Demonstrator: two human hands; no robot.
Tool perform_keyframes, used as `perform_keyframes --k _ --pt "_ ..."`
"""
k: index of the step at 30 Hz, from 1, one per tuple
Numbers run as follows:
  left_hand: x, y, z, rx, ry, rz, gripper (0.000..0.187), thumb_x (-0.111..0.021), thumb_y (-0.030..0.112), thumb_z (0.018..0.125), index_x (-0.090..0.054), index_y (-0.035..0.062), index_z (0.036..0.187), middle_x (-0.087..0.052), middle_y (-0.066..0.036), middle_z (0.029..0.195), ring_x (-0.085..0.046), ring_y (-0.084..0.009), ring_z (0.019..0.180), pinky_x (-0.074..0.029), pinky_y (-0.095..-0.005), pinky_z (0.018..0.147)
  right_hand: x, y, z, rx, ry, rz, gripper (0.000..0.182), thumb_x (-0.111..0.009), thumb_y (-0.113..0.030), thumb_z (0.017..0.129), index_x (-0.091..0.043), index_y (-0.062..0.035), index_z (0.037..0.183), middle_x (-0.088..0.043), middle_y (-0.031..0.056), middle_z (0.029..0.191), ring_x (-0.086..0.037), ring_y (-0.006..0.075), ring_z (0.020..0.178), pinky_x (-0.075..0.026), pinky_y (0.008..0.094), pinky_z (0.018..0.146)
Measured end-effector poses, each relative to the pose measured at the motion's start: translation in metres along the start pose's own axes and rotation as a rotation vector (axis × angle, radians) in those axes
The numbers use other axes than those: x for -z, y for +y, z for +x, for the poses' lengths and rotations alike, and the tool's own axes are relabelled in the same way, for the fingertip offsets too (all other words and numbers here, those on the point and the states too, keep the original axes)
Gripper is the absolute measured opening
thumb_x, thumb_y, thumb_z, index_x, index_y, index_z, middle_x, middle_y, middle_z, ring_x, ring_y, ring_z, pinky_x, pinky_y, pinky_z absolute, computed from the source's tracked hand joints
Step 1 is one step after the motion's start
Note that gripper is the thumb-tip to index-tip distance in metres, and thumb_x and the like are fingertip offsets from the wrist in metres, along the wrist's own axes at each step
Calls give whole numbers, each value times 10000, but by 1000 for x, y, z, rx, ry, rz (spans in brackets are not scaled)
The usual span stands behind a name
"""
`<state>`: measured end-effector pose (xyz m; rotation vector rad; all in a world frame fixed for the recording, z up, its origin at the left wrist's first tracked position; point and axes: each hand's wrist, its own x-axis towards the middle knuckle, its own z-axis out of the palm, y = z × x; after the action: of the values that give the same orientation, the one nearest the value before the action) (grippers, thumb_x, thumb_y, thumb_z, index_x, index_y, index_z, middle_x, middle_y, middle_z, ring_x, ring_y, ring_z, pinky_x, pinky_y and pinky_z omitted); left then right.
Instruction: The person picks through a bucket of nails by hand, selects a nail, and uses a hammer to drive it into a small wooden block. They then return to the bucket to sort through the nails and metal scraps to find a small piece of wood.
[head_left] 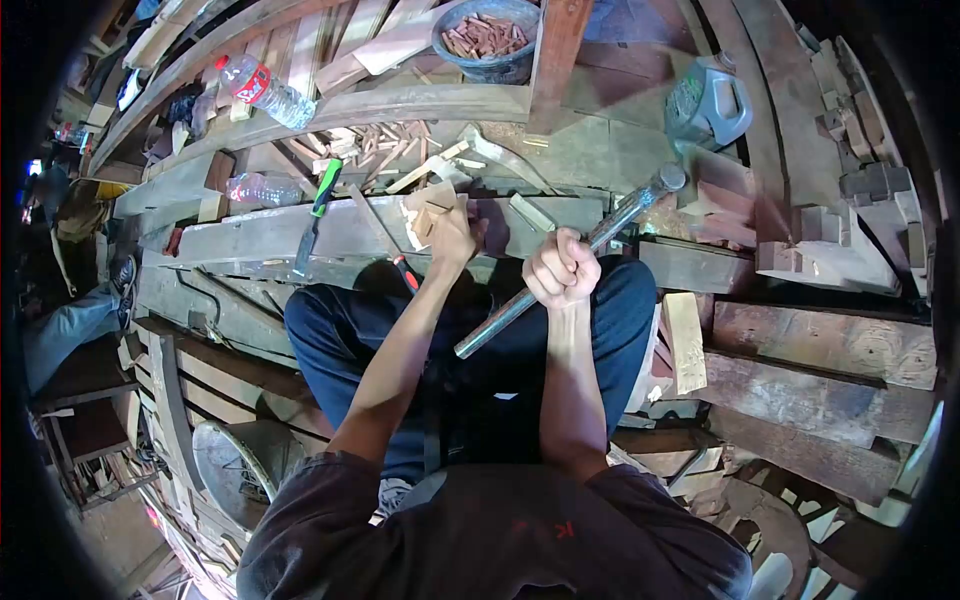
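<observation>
My left hand (452, 238) is closed around a small wooden piece (430, 215) over the wooden beam (360, 232). In my right hand (562, 268) is a metal rod (500, 324), held diagonally, with its thick round end (671, 178) at the upper right. A chisel with a green and black handle (325, 185) lies on the beam to the left, blade toward me. Close to my left wrist is a tool with a red and black handle (406, 273), partly hidden by my forearm.
Wood offcuts (385, 145) are heaped beyond the beam. A bucket of wood pieces (487, 40), plastic bottles (265, 90) and a blue jug (708, 105) stand or lie farther back. Stacked planks (820, 345) are at the right. Another person's leg (75, 325) shows at the left.
</observation>
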<state>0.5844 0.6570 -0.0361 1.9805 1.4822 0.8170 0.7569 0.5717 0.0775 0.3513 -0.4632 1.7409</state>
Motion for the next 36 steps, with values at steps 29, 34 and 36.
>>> perform_keyframes --k 29,34,36 --pt "43 10 19 -407 -291 502 190 -604 79 782 -674 158 940 -605 -79 1085 -542 -308 1122 -422 -439 962 2 4 -1 -89 112 -38 345 -433 -207 1021 -400 -133 685 -302 -61 459 -245 73 331 -256 272 325" --pt "28 -1 -6 -246 -195 456 151 -606 94 821 -657 104 963 -665 -133 952 -637 -365 966 -477 -473 887 2 5 -2 -54 119 17 340 -413 -209 1030 -404 -127 700 -305 -56 461 -223 74 333 -254 262 325" --pt "22 -7 -17 -241 -130 516 142 -599 116 862 -647 66 986 -668 -165 953 -645 -403 925 -513 -492 808 3 3 -3 -57 150 48 338 -404 -204 1034 -403 -122 706 -291 -59 463 -210 74 332 -258 261 321"
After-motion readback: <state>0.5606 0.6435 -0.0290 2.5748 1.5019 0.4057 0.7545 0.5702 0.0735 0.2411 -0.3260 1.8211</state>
